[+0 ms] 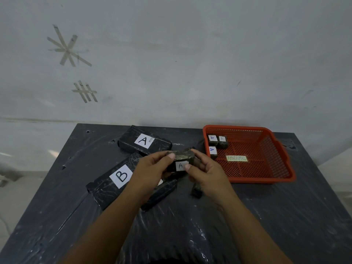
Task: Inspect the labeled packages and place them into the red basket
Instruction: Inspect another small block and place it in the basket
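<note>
I hold a small dark package (181,159) with a white "A" label above the table's middle. My left hand (152,168) grips its left end and my right hand (205,172) its right end, thumb on the label. The red basket (282,153) stands at the right rear of the table. Three small "A" packages (217,141) lie in its near-left corner, and a green "ABNORMAL" tag (237,158) lies on its floor. Another small dark package (197,191) sits on the table under my right hand.
A large black box marked "A" (144,142) lies at the back centre. A large black box marked "B" (114,181) lies left of my hands, partly under my left forearm. The table (190,225) is wrapped in black plastic, against a grey wall.
</note>
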A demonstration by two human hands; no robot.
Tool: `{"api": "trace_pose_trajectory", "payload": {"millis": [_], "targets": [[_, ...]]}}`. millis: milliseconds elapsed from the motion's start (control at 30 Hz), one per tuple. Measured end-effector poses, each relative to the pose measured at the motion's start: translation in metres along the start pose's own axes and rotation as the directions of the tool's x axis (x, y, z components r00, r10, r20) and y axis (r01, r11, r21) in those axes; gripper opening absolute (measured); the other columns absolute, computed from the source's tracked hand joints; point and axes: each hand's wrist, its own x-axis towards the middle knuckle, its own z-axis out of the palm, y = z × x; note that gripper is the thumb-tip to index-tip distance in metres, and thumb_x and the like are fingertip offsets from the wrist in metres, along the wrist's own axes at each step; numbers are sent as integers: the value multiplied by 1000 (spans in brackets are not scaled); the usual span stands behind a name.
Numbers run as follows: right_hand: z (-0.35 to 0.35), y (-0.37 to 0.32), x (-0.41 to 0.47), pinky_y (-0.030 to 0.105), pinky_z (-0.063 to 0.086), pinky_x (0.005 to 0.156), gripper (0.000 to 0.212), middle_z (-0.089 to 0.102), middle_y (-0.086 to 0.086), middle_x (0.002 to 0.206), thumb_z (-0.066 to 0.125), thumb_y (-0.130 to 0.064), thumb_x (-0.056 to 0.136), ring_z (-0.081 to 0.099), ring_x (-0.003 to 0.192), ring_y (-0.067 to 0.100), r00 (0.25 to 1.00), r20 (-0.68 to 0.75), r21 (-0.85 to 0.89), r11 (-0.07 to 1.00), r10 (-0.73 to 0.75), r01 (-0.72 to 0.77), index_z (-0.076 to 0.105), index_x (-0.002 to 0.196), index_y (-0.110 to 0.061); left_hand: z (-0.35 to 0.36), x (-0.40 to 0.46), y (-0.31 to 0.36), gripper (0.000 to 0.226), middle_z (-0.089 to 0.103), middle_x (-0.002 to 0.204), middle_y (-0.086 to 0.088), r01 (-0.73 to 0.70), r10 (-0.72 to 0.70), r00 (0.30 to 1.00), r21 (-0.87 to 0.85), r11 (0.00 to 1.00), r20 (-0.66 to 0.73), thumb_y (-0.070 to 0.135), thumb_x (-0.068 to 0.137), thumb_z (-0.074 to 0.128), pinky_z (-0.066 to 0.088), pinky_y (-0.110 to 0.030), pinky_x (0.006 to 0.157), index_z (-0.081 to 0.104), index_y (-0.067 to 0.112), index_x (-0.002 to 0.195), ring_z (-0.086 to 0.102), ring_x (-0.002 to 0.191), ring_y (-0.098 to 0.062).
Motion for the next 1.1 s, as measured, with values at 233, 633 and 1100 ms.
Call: {"api": "trace_pose_trajectory", "payload": {"millis": [233, 633, 1100], "targets": [[2, -5, -2, 26, 56, 73, 19, 80, -4, 103, 66, -32, 98, 77, 91, 12, 996, -28, 34, 996, 86, -85, 73, 115, -27, -6, 0, -3, 31, 79, 105, -4, -53, 51, 998, 42, 998, 41, 7, 90, 71, 58, -36, 93, 71, 16, 119, 74, 102, -22], [0, 6, 5, 30, 59, 82, 27, 79, 7, 101, 70, -1, 91, 75, 93, 19, 991, -136, -13, 1000, 16, -18, 72, 115, -12, -5, -3, -3, 21, 80, 98, -4, -96, 83, 993, 188, 978, 79, 10, 90, 72, 59, -27, 85, 77, 18, 108, 75, 96, -19], [2, 1, 3, 25, 58, 73, 23, 78, -1, 102, 66, -26, 99, 73, 87, 10, 995, -98, 64, 998, 33, -27, 72, 121, -25, -7, 10, -12, 18, 79, 98, 3, -57, 80, 992, 217, 974, -98, 17, 97, 65, 57, -46, 96, 79, 28, 101, 73, 99, -19]]}}
